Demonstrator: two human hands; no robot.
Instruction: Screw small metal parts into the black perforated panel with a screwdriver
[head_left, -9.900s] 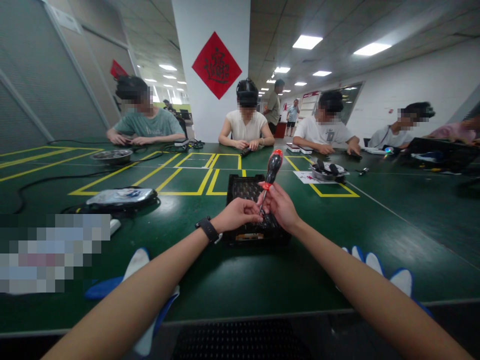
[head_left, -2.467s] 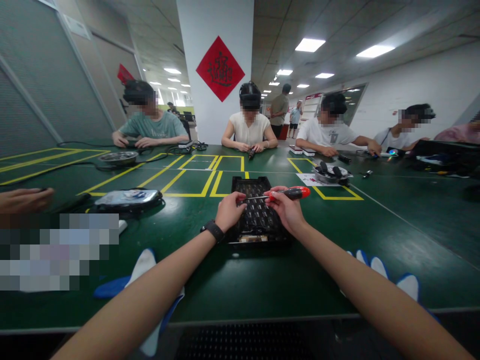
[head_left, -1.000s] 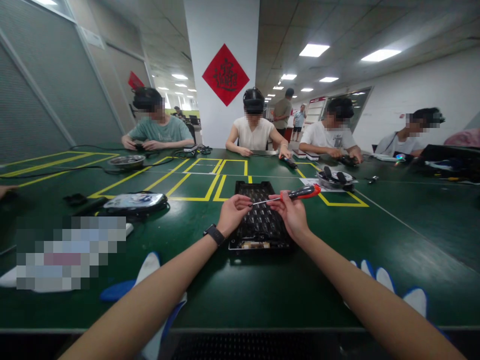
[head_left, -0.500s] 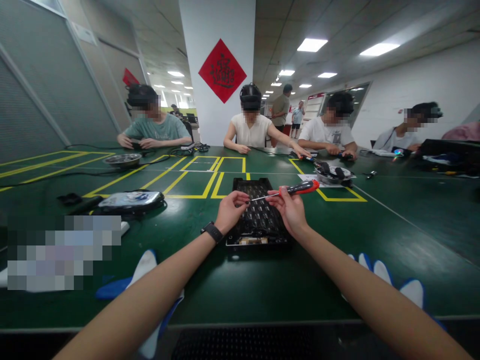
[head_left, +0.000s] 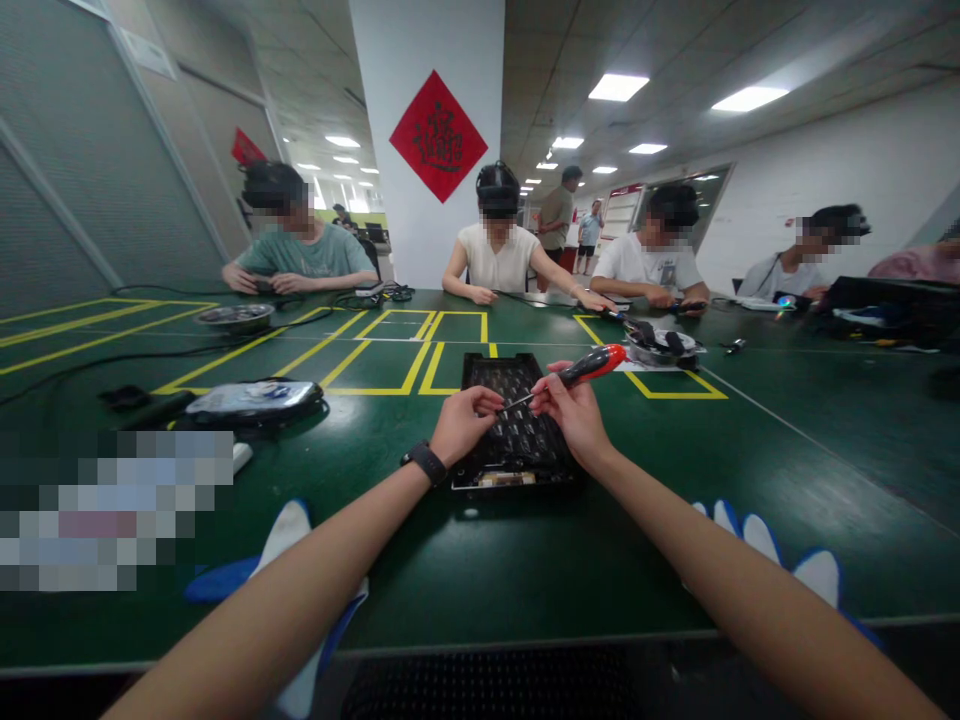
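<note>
My right hand is closed round a screwdriver with a red and black handle; its shaft slants down and left. My left hand, a black watch on its wrist, pinches at the tip of the shaft; whatever small thing it holds is too small to name. Both hands hover over a black slotted tray lying on the green table.
A white and blue glove lies under my left forearm, another glove by my right. A dark device sits at left, a metal bowl further back. Several people sit along the far edge; a bowl of parts stands at right.
The screwdriver handle has tilted up a little and its tip has dropped toward the tray since half a second ago. My left hand stays pinched at the tip.
</note>
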